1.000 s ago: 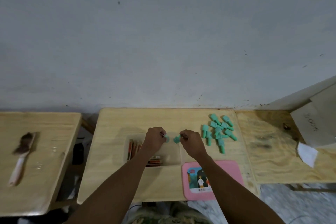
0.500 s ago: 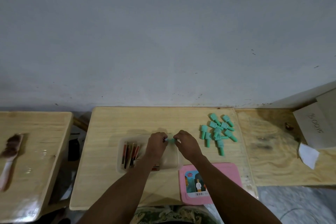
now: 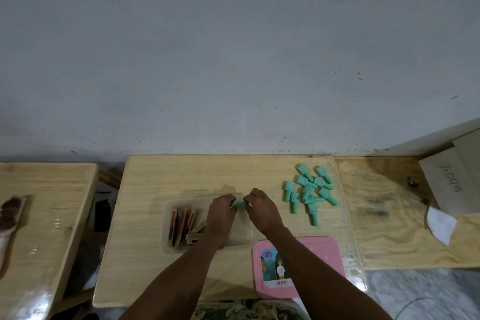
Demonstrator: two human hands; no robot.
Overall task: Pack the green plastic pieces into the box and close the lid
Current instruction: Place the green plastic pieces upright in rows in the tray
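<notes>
A clear plastic box (image 3: 166, 228) stands on the middle wooden table and holds several flat red-and-brown sticks (image 3: 181, 223) at its left end. My left hand (image 3: 220, 212) and my right hand (image 3: 262, 209) meet over the box's far edge, both pinching one green plastic piece (image 3: 241, 204) between their fingertips. A pile of several green plastic pieces (image 3: 309, 193) lies on the table to the right of the hands. The pink lid (image 3: 322, 265), with a picture label, lies flat in front of the box at the right.
A second wooden table (image 3: 39, 228) at the left carries a brush (image 3: 9, 215). A plywood surface (image 3: 389, 215) adjoins at the right, with a cardboard sheet (image 3: 449, 179) and a white paper scrap (image 3: 440, 225). A grey wall stands behind.
My hands, apart a second ago with green showing at each one's fingertips, have come together over the box. The green parts now meet as one piece between them.
</notes>
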